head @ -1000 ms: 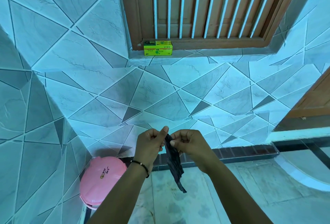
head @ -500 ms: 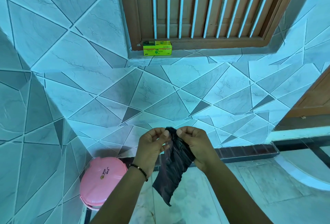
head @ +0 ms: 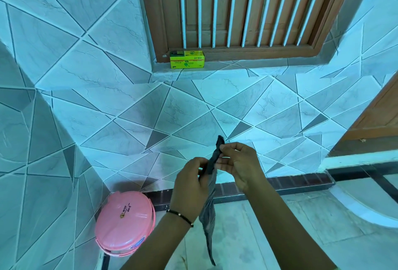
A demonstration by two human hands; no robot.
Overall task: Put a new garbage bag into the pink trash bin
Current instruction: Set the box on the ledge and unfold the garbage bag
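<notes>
Head camera view, looking down at two bare hands in front of a tiled wall. The right hand (head: 237,163) pinches the top end of a dark garbage bag (head: 210,203) between thumb and curled fingers. The left hand (head: 189,185), with a beaded bracelet (head: 180,216) at the wrist, grips the bag just below, fingers curled around it. The bag hangs down in a narrow, crumpled strip. The pink trash bin (head: 125,222), lid closed, stands on the floor at lower left, against the wall. A green box (head: 187,59) sits on the window ledge above.
</notes>
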